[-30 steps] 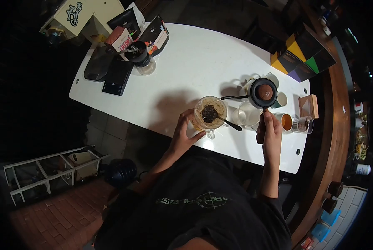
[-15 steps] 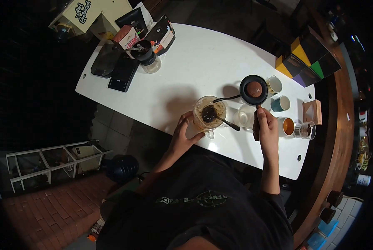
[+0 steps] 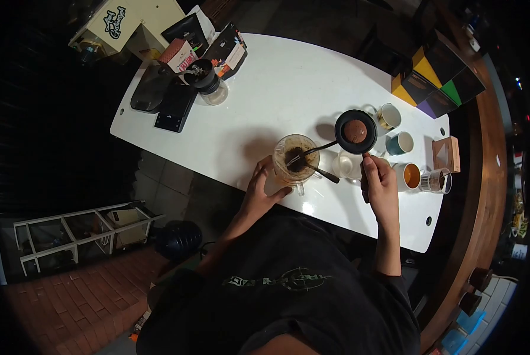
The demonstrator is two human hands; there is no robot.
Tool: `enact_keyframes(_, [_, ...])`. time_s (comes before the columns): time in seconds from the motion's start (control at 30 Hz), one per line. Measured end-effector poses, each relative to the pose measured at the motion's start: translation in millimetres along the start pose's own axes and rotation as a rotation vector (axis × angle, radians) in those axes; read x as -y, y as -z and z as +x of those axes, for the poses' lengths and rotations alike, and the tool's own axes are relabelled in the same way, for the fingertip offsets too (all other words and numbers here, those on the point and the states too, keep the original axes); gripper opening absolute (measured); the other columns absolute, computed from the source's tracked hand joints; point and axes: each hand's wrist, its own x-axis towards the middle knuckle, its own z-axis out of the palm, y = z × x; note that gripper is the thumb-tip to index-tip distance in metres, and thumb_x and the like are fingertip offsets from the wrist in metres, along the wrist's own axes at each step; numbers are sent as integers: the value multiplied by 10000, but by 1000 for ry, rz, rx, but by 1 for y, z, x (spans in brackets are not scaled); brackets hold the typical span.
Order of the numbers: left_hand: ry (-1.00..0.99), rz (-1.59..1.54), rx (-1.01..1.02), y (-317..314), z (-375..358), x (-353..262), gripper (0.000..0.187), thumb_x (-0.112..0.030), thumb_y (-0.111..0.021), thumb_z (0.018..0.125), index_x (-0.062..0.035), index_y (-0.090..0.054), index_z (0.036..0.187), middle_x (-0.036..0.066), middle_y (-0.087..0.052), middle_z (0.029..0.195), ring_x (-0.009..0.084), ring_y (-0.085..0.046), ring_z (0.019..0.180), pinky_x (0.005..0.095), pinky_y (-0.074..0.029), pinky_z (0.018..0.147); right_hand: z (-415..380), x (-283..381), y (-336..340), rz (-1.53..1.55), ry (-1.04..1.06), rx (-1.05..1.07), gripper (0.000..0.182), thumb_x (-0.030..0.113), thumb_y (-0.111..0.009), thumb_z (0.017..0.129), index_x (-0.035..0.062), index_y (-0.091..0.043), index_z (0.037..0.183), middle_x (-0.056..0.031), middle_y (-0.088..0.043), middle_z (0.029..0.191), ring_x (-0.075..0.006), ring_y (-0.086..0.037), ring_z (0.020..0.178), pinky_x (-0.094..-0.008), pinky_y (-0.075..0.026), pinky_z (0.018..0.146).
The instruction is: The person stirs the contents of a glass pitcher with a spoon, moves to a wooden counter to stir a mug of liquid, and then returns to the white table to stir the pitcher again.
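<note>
My right hand (image 3: 381,179) is closed around the wooden handle of a black gooseneck kettle (image 3: 365,147) with a brown disc on its lid. The kettle's thin spout reaches left, its tip over dark wet coffee grounds (image 3: 294,160) in a coffee dripper (image 3: 305,141). Under the dripper is a clear glass server (image 3: 300,189), mostly hidden from above. Curled about its near left side is my left hand (image 3: 260,192), thumb and fingers against the glass. A dark spoon-like handle (image 3: 326,174) sticks out of the dripper toward the right. Whether water is flowing is too small to tell.
Right of the kettle stand a white mug (image 3: 388,116), a teal cup (image 3: 402,144), a cup with orange inside (image 3: 411,176) and a glass (image 3: 436,181). A hand grinder (image 3: 213,89) and a black scale (image 3: 174,109) occupy the far left. Dark boxes (image 3: 439,77) stand at the back right.
The kettle has shifted slightly left, and its spout tip now reaches further in over the grounds. My left hand keeps its place on the server.
</note>
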Motion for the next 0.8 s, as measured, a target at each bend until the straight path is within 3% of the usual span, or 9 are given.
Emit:
enact_keyframes(0.07, [-25,37,-9,0,1,2,765,-222,-873,770,-8,-490,1396,177,-522,1385,343,-510,1313,436,-428,1085,-3,0,3,-3,-8,-6,408,324,-508,1077,-2,-600,850,47,-443,610,-43,-403,547,-250,-323,513])
enact_keyframes(0.17, [-7,26,24,2,4,4,754,-216,-872,777,-38,-499,1407,169,-474,1461,350,-465,1369,449,-412,1117,-8,-1,7,-16,-25,-31,396,307,-515,1073,-4,-599,844,45,-445,612,-43,-402,552,-250,-321,515])
enact_keyframes(0.47, [13,-39,91,4,15,8,785,-244,-866,783,-38,-480,1435,164,-470,1469,349,-446,1376,455,-400,1122,-22,-3,19,-34,-55,-61,367,282,-536,1064,-38,-631,913,60,-441,628,-33,-386,552,-240,-314,510])
enact_keyframes(0.53, [-9,-22,103,4,18,11,743,-253,-867,785,-28,-506,1395,168,-493,1434,343,-475,1340,448,-401,1109,-22,-7,18,-62,17,-113,377,333,-516,1081,11,-595,901,93,-392,587,10,-315,440,-209,-238,387])
enact_keyframes(0.63, [-20,3,134,5,20,16,737,-260,-864,785,-23,-514,1389,173,-515,1415,348,-480,1334,452,-399,1107,-25,0,23,-50,-77,-124,378,296,-535,1067,-43,-649,944,66,-436,624,-22,-375,544,-231,-304,502])
enact_keyframes(0.8, [-30,2,145,5,24,16,785,-280,-863,778,-31,-494,1425,180,-518,1431,367,-456,1361,467,-390,1121,-19,-7,26,-34,-71,-158,382,297,-531,1069,-57,-672,1042,74,-441,622,-11,-380,526,-220,-300,484])
